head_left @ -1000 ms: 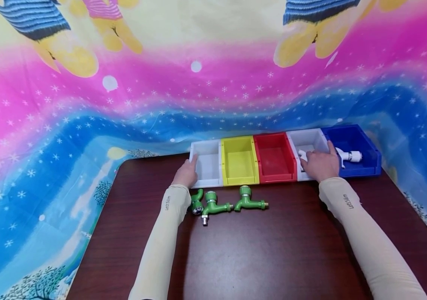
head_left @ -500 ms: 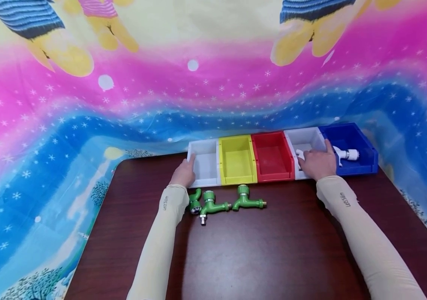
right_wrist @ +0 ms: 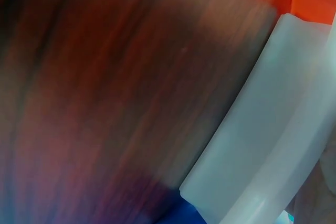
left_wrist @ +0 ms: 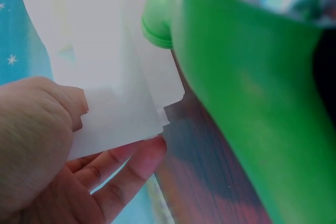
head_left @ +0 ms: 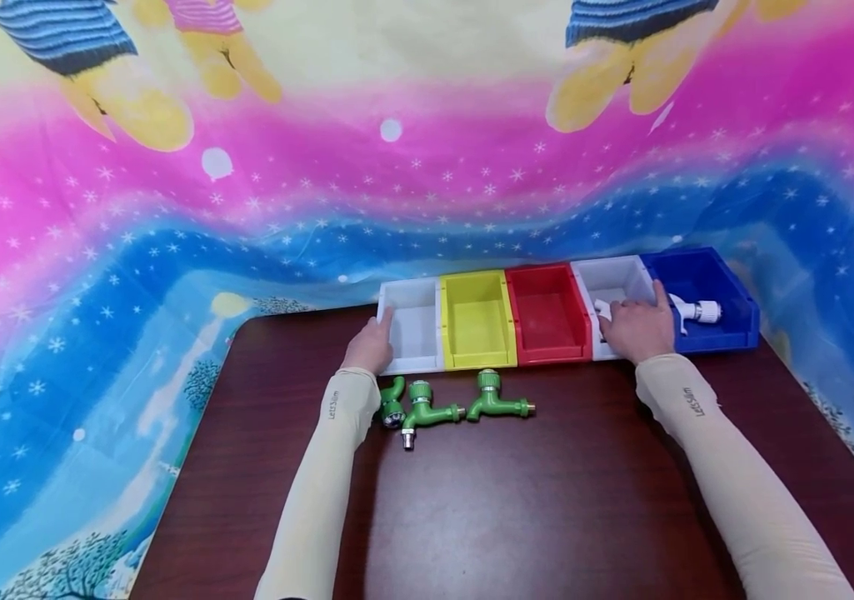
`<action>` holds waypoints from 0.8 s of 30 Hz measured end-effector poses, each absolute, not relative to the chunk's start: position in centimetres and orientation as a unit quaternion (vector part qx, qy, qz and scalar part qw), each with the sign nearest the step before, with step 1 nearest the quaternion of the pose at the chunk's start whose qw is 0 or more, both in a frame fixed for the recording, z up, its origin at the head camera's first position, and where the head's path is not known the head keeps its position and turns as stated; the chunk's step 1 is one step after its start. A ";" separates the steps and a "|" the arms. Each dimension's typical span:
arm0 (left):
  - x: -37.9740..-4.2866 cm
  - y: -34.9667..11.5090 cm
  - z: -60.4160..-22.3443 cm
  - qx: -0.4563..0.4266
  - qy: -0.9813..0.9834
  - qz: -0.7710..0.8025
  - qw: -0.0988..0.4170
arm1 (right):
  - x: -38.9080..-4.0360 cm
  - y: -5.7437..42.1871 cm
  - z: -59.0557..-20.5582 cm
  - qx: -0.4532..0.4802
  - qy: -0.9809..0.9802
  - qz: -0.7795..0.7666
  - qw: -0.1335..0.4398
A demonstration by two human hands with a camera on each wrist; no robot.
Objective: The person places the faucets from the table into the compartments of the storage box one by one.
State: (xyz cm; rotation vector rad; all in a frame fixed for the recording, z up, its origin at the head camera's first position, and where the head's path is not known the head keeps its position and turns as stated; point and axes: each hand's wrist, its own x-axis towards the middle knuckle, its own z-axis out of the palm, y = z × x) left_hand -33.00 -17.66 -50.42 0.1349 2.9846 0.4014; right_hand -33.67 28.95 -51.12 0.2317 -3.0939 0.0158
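Observation:
My left hand (head_left: 369, 343) grips the outer wall of the white bin (head_left: 413, 333) at the row's left end. The left wrist view shows the thumb over the wall and the fingers outside it. My right hand (head_left: 640, 327) lies over the front of the second white bin (head_left: 616, 273), index finger stretched along its right wall; the other fingers are mostly hidden. A white piece (head_left: 601, 308) shows by the thumb inside that bin. To the right, a white tap (head_left: 706, 311) lies in the blue bin (head_left: 696, 271). The right wrist view shows mainly this white bin's front (right_wrist: 268, 124).
A yellow bin (head_left: 475, 325) and a red bin (head_left: 549, 321) stand between the white ones. In front lie three green taps: one (head_left: 500, 406) at right, one (head_left: 434, 415) in the middle, another (head_left: 392, 407) beside the left sleeve. A patterned cloth (head_left: 427, 183) hangs behind the table (head_left: 516, 508).

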 end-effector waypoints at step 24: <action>-32.6 -17.3 -49.8 0.041 0.990 0.119 0.066 | -27.3 16.2 -45.2 0.308 -0.927 0.207 0.056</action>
